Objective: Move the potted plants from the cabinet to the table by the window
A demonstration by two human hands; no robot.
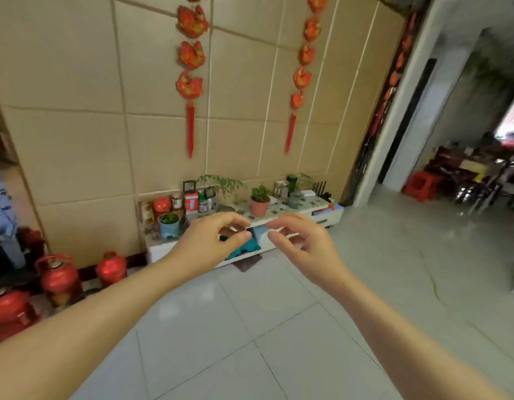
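Reaching toward the cabinet (279, 210), the empty, loosely spread left hand (209, 241) and right hand (302, 243) next needed to grasp the terracotta potted plant (260, 202).

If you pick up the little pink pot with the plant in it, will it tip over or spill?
The pink pot looks wider at the rim than at the base, so it may tip if pushed near the top. It probably holds soil, so it is likely heavier than it looks. The leafy stems seem thin and floppy; a grip round the pot itself looks safer.
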